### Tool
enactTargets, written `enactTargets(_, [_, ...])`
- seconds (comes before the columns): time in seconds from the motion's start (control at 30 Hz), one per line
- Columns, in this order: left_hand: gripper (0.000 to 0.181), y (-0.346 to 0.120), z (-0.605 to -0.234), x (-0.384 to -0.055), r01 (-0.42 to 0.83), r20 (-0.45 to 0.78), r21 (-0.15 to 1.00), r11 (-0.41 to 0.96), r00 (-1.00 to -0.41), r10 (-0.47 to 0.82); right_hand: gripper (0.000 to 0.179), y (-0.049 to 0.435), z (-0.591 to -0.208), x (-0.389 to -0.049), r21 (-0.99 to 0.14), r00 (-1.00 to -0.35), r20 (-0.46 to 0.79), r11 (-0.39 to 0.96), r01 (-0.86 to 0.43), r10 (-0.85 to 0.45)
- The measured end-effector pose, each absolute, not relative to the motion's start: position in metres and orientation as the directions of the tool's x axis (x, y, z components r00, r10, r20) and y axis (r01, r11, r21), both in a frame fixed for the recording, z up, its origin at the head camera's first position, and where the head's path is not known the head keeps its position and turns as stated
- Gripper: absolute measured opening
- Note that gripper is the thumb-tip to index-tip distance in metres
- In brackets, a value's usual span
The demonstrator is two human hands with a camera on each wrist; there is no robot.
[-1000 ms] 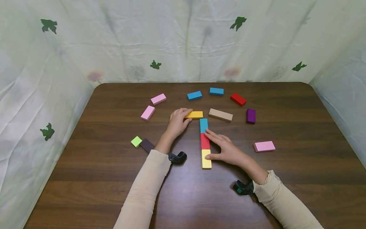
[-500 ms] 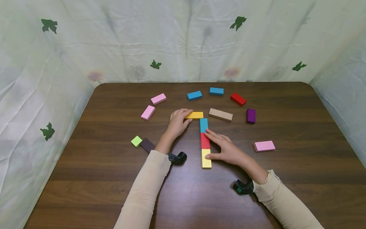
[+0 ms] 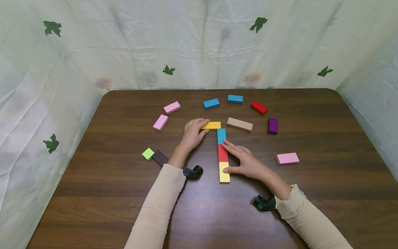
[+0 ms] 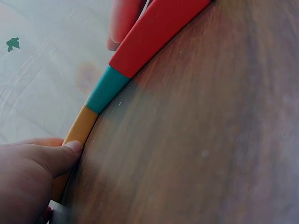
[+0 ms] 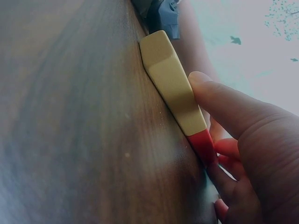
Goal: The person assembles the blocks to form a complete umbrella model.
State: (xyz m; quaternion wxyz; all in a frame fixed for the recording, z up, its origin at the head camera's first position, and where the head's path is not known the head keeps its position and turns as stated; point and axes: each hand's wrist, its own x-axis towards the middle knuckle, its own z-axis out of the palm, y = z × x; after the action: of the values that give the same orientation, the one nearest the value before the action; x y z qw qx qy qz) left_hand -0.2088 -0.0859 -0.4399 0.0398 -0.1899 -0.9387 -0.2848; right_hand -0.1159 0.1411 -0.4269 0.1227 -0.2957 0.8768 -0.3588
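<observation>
My left hand [image 3: 193, 133] pinches an orange-yellow block [image 3: 214, 126] that lies crosswise at the far end of a row; in the left wrist view the thumb is on the near side of this block [image 4: 80, 125]. The row, running toward me, is a teal block [image 3: 221, 135], a red block [image 3: 222, 153] and a pale yellow block [image 3: 224, 177], laid end to end. My right hand [image 3: 244, 160] rests along the row's right side, fingers fairly straight. Its thumb touches the pale yellow block [image 5: 170, 88], and its fingertips reach the teal block.
Beyond the row lie a beige block [image 3: 239, 125], two blue blocks [image 3: 235, 99] and another red block [image 3: 259, 108]. To the right are a purple block [image 3: 273, 126] and a pink block [image 3: 287, 158]. Two pink blocks [image 3: 160, 122], a lime block [image 3: 148, 154] and a dark block [image 3: 160, 158] lie left.
The orange-yellow block has shifted very slightly toward me, close to the teal block's end. Both hands stay almost where they were.
</observation>
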Motion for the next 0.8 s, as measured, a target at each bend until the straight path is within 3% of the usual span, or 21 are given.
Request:
enactTargets(0.2, [0.045,-0.087,-0.438,-0.208,0.401,0.204,0.509,0.762,-0.916,0.346,0.083,0.140,-0.424,-0.115,-0.702,-0.793,-0.001,0.566,-0.433,-0.609])
enactTargets(0.43, [0.039,-0.081,-0.433,-0.203,0.482,0.272,0.526,0.701,-0.876,0.398,0.083,0.140,-0.425,-0.116,-0.706,-0.799,-0.017,0.573,-0.417,-0.602])
enactTargets(0.8, [0.041,-0.076,-0.431,-0.199,0.482,0.205,0.525,0.702,-0.872,0.445,0.082,0.141,-0.427,-0.116,-0.707,-0.799,-0.027,0.577,-0.410,-0.601])
